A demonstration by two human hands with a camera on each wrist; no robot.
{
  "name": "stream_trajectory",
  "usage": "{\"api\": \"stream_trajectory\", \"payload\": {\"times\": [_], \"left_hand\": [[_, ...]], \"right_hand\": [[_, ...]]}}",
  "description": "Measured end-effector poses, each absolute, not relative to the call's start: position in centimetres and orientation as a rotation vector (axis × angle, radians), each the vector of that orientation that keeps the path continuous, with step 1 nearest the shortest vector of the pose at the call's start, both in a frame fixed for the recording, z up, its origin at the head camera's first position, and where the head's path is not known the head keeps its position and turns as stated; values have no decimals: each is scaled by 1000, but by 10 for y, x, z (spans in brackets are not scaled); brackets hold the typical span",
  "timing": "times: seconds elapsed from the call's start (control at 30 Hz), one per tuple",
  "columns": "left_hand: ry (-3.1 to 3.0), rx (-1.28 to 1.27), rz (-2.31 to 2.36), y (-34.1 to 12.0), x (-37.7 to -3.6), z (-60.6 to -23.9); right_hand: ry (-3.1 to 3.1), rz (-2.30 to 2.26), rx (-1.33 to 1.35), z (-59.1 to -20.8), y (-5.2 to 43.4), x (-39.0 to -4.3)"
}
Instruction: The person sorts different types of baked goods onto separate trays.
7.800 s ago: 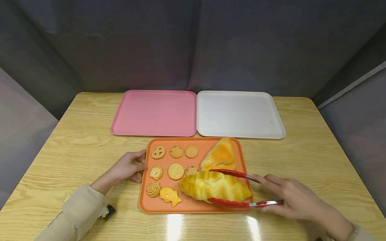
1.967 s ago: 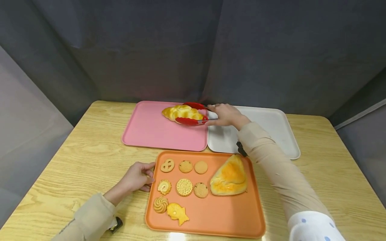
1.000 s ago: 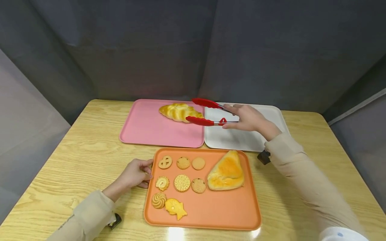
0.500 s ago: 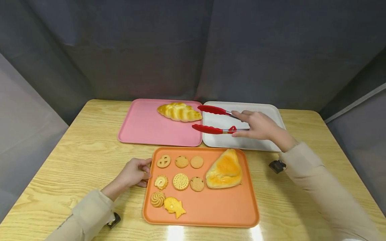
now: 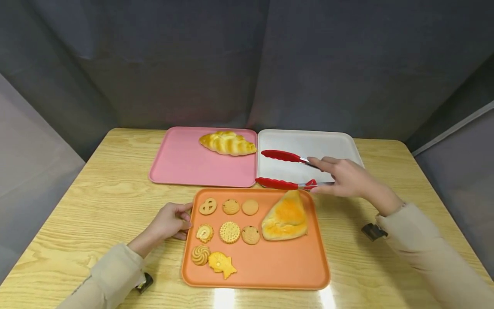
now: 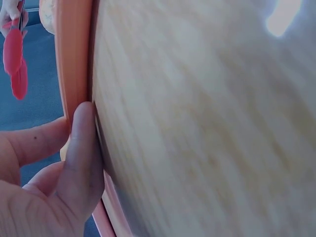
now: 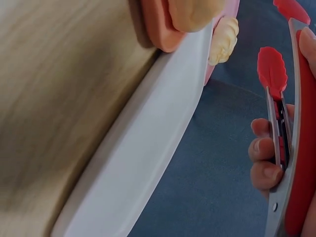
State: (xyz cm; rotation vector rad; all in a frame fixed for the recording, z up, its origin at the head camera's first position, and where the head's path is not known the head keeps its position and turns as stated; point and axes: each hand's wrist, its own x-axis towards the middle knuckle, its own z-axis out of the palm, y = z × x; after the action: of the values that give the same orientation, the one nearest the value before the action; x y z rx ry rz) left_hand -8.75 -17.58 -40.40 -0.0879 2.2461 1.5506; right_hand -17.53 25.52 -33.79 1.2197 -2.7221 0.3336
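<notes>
In the head view my left hand [image 5: 170,222] holds the left rim of the orange tray [image 5: 278,268]; in the left wrist view its thumb and a finger meet at that rim. My right hand [image 5: 345,177] grips red-tipped tongs [image 5: 279,184], spread apart with nothing between them, over the white tray's front edge. A triangular bread [image 5: 285,216] lies on the orange tray's right side, close in front of the tongs. Several cookies [image 5: 230,232] and a fish-shaped cookie [image 5: 222,264] fill its left side. A braided bread [image 5: 227,143] lies on the pink tray [image 5: 173,163].
The white tray [image 5: 266,137] stands at the back beside the pink tray, both behind the orange one. Wooden tabletop [image 5: 77,206] shows on both sides and in front. A dark curtain [image 5: 193,64] rises behind the table.
The tongs carried the braided bread from the orange tray to the pink tray and released it. My right hand has since drawn them back rightward and nearer. The left hand stays at the rim.
</notes>
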Motion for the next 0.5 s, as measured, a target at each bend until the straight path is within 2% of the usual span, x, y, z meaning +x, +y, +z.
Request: {"api": "stream_trajectory", "payload": {"times": [0.5], "left_hand": [[2241, -102, 1539, -175, -88, -403]], "right_hand": [[-2764, 325, 1182, -342, 278, -141]]}}
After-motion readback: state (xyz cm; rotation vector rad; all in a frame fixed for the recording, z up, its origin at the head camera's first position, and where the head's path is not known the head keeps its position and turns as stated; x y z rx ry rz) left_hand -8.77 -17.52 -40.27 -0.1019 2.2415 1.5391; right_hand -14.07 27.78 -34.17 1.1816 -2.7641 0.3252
